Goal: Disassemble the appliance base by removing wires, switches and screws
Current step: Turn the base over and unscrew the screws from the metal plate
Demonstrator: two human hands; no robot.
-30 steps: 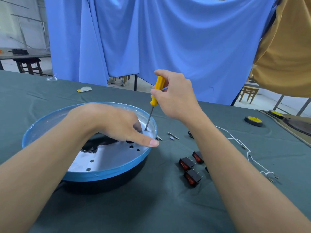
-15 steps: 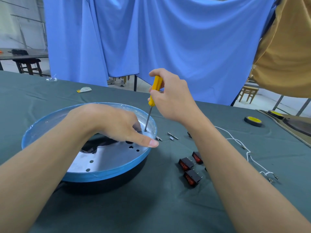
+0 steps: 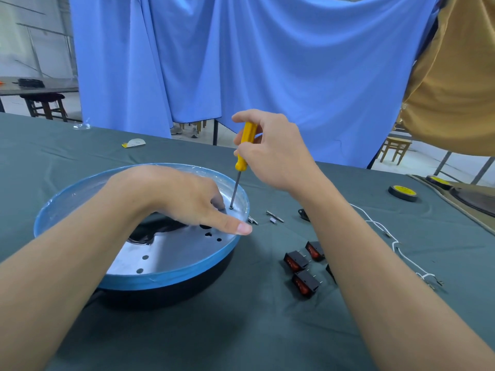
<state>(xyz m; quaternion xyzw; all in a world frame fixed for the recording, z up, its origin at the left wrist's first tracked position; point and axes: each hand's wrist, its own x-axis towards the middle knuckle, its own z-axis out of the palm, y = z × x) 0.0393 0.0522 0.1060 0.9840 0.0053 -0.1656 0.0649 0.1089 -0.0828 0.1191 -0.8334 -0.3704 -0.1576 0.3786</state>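
The round appliance base (image 3: 166, 274), silver inside with a blue-filmed rim and black underside, lies on the green cloth at the left. My left hand (image 3: 176, 195) rests on its plate, thumb stretched along the right rim. My right hand (image 3: 273, 153) grips the yellow handle of a screwdriver (image 3: 242, 156); its tip stands on a screw (image 3: 231, 207) near the right rim. Three black and red switches (image 3: 302, 266) lie to the right of the base. Loose screws (image 3: 273, 217) lie by the rim. A white wire (image 3: 396, 245) trails at the right.
A roll of black tape with a yellow core (image 3: 403, 193) sits at the far right next to a tan mat (image 3: 471, 199). A small white and yellow scrap (image 3: 135, 142) lies at the back. Blue curtain (image 3: 241, 62) hangs behind the table.
My right hand's fingers have shifted around the screwdriver handle, and the handle has tilted slightly. The tip stays on the same screw. My left hand has not moved.
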